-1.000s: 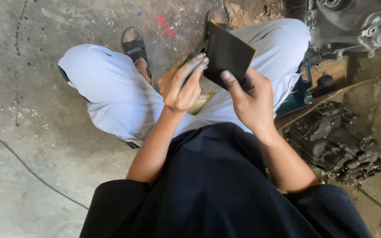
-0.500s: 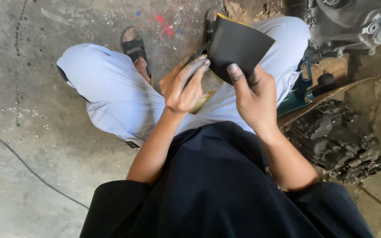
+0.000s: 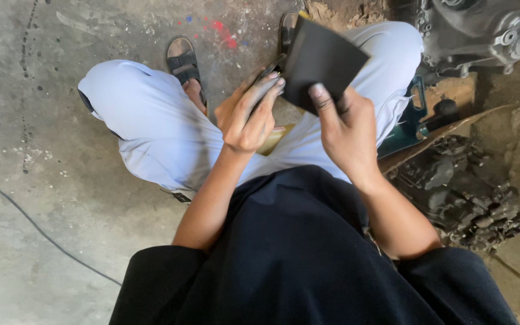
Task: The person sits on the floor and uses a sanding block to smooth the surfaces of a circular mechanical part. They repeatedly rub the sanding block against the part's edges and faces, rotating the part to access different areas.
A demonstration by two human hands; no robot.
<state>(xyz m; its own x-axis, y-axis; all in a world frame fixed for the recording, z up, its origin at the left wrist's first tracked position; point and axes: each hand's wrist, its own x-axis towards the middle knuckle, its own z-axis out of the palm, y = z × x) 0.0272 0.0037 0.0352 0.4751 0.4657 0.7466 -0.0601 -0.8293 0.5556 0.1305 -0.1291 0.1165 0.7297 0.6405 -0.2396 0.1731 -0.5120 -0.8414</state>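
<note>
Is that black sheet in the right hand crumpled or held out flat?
Flat. The black sheet shows straight edges and a smooth face, pinched by the right hand; left hand fingers touch its near edge.

Two hands are in view: the left hand [image 3: 249, 117] and the right hand [image 3: 344, 129]. One black square sheet [image 3: 323, 60]. Two dark sandals [image 3: 183, 60] (the second [image 3: 287, 27] only partly visible). One thin black cable [image 3: 37, 232] on the floor. One grey engine casing [image 3: 482, 30]. One pile of dark greasy metal parts [image 3: 467, 198].
</note>
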